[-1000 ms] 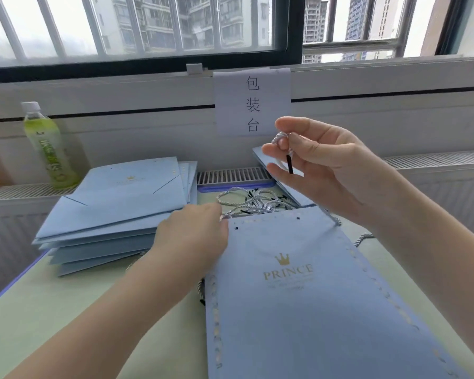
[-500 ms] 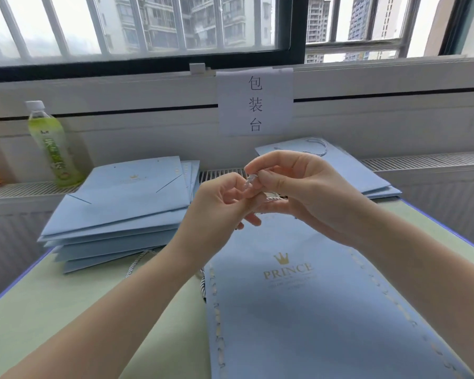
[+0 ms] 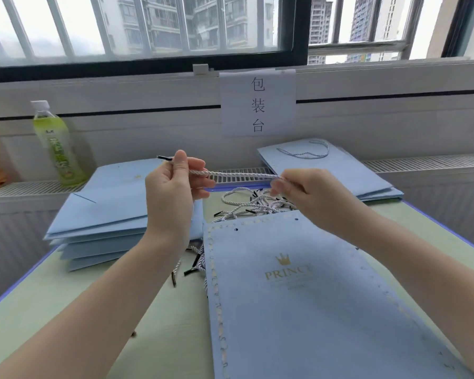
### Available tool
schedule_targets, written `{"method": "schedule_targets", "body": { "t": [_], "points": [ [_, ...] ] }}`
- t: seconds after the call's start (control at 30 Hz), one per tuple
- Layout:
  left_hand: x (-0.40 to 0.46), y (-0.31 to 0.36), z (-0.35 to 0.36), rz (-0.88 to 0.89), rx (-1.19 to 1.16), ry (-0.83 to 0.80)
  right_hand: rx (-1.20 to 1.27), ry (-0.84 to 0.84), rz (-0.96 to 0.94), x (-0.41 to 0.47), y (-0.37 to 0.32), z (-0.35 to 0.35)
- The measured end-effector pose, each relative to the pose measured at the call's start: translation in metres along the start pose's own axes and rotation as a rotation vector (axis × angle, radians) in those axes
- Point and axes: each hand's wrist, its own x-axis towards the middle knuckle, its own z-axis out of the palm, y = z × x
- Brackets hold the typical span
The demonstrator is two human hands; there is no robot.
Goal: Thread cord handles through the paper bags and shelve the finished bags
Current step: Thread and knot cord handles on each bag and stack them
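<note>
Cord, white twisted rope with black tips, stretches taut above the counter, pinched at each end by left hand and right hand. Flat pale-blue paper bag with gold crown print lies below, punched holes near its top edge unthreaded. Threading looks about to begin: next, a tip must find a hole.

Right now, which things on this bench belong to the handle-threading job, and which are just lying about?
Job:
cord, stretched between left hand and right hand
PRINCE bag
loose cords
unthreaded bag stack
finished bags

Lying about:
green bottle
paper sign
</note>
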Motion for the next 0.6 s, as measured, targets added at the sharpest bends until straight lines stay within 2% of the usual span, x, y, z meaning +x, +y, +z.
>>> {"method": "schedule_targets", "body": {
  "t": [0.1,0.17,0.23,0.3,0.37,0.43,0.5,0.6],
  "points": [
    [0.009,-0.003,-0.008,-0.022,-0.012,0.138,0.212,0.148,-0.049,0.002,-0.005,-0.010],
    [0.013,-0.004,-0.011,-0.011,0.025,0.153,0.267,0.152,-0.027,0.005,-0.004,-0.010],
    [0.013,-0.004,-0.013,0.026,0.093,0.109,0.187,0.071,0.011,0.007,0.002,-0.006],
    [0.010,-0.005,-0.012,0.042,0.185,0.003,0.073,-0.048,0.081,0.005,0.009,0.001],
    [0.005,-0.004,-0.007,-0.013,0.217,-0.171,-0.024,-0.046,0.077,0.003,0.012,0.008],
    [-0.002,-0.004,-0.001,-0.133,0.153,-0.358,0.031,-0.017,0.001,0.000,0.004,0.015],
    [-0.009,-0.004,0.005,-0.255,0.058,-0.511,0.139,-0.059,-0.076,-0.003,-0.008,0.021],
    [-0.016,-0.007,0.011,-0.306,0.031,-0.604,0.199,-0.141,-0.137,-0.009,-0.019,0.031]
  ]
}}
